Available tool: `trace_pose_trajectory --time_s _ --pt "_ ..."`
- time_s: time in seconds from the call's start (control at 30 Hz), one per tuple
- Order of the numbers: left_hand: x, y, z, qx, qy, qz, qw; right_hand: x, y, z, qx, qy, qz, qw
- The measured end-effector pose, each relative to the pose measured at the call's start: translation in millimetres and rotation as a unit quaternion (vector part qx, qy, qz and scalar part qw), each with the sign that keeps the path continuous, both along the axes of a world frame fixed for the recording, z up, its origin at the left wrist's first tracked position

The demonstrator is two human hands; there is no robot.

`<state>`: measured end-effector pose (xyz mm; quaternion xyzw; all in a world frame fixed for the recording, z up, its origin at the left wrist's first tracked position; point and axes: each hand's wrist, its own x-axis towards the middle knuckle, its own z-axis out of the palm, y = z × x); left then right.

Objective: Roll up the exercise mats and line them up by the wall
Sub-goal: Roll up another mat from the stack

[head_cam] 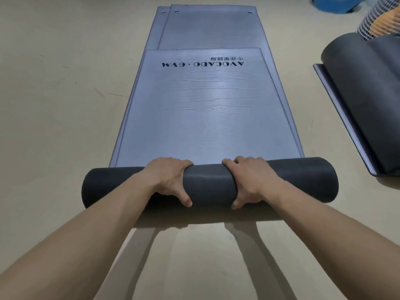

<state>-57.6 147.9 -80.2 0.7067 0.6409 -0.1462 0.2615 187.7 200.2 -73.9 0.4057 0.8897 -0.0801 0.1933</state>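
**Top mat** (205, 118): grey, lying flat on the floor (54, 105) in the middle of the view. Its near end is wound into a dark roll (208, 185) that lies crosswise just in front of the person. The lettering "AVOCADO · GYM" reads upside down near the mat's far end.

**Hands:** the left hand (167, 180) and right hand (252, 180) sit side by side on the middle of the roll, with a bare stretch of roll between them. Each grip is clamped on the roll, fingers curled over its far side and thumb hooked round its near side. Both bare forearms reach in from the bottom edge.

**Beneath:** the top mat rests on lower mats (207, 29), at least two, stacked slightly askew and reaching farther away. Metal eyelets (250, 12) show at their far corners.

**Right side:** well apart from the stack, dark rolled mats (368, 94) rest on another flat mat (333, 105).

**Top right corner:** a blue object (333, 4) and a white net (376, 22) holding orange items, both cut by the frame.
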Motion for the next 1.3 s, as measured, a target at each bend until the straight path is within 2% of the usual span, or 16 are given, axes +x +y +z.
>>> trace_pose_trajectory --time_s 0.13,0.23,0.3,0.37,0.5,0.57,0.67,0.73,0.8,0.93,0.97,1.07,1.13,1.2,1.3 --pt "1.5 3.5 3.3 -0.018 -0.02 0.016 1.0 12.5 -34.9 -18.4 0.095 0.039 -0.003 0.995" --pt "0.1 -8.5 3.8 0.081 -0.011 0.024 0.996 4.4 -4.9 -10.7 0.026 0.027 0.001 0.999" --pt "0.1 -28.2 -3.5 0.161 0.047 0.004 0.986 -7.5 25.0 5.7 -0.054 0.023 -0.015 0.998" --pt "0.6 -41.3 -13.9 0.17 0.085 -0.012 0.982 -11.1 34.7 4.8 -0.067 0.029 -0.006 0.997" --pt "-16.9 -12.7 -15.2 0.159 0.049 -0.011 0.986 8.8 0.0 -26.9 0.12 0.055 0.015 0.991" --pt "-18.8 -5.0 -13.7 0.15 0.046 -0.01 0.988 13.5 0.3 -36.5 0.159 0.051 0.03 0.986" --pt "-7.9 -9.7 -23.9 0.205 0.107 0.005 0.973 -0.1 27.3 -16.9 0.115 0.05 0.031 0.992" --pt "-2.8 -6.5 -19.9 0.222 0.107 0.022 0.969 -9.2 39.5 0.1 0.066 0.047 0.023 0.996" --pt "-3.2 0.4 -3.9 0.19 0.083 0.018 0.978 -11.0 40.9 9.9 0.016 0.037 0.004 0.999" --pt "-2.8 -10.5 15.3 0.051 0.04 -0.011 0.998 -0.2 19.4 27.2 -0.103 0.008 -0.005 0.995" --pt "-1.5 -12.9 15.7 0.027 0.032 -0.018 0.999 4.4 10.2 26.6 -0.09 0.011 -0.005 0.996" --pt "-4.1 -0.5 23.9 -0.032 -0.025 0.021 0.999 12.1 -23.1 8.3 0.074 0.043 0.008 0.996" --pt "-6.7 5.5 25.6 -0.047 -0.04 0.04 0.997 10.5 -35.9 -6.2 0.125 0.048 0.005 0.991" --pt "-3.0 -2.2 24.1 0.024 -0.019 0.034 0.999 4.5 -22.9 -2.0 0.1 0.041 -0.001 0.994" --pt "14.0 -32.1 2.0 0.222 0.086 -0.004 0.971 -9.4 21.5 20.4 -0.011 0.039 -0.019 0.999"
